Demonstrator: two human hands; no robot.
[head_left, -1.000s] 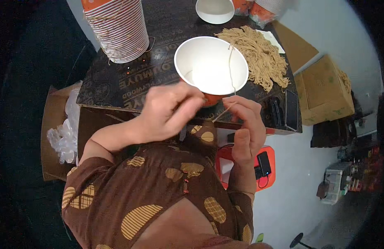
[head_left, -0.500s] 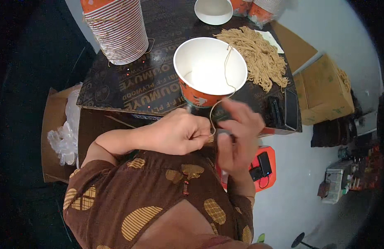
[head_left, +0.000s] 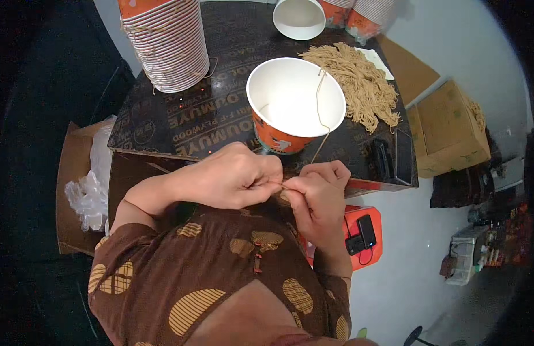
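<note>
An orange paper bucket [head_left: 281, 141] with a white inside stands upright near the table's front edge. A thin tan string [head_left: 319, 95] hangs across its inner right wall, over the rim and down toward my hands. Just in front of the bucket, my left hand [head_left: 241, 176] pinches the string. Fingertip to fingertip with it, my right hand [head_left: 319, 190] is closed on the string too. The exact shape of the string between the fingertips is too small to tell. Behind the bucket, to the right, lies a pile of tan strings [head_left: 359, 86].
A tall stack of paper buckets [head_left: 169, 49] rises at the left of the dark table [head_left: 212, 115]. Another white bucket [head_left: 300, 20] lies tipped at the back. A black phone-like object [head_left: 402, 155] rests at the right edge. Below is a red stool [head_left: 373, 254] holding black devices.
My right hand has come down and left to meet my left hand, and its fingers have closed on the string. The string now runs straighter from the rim.
</note>
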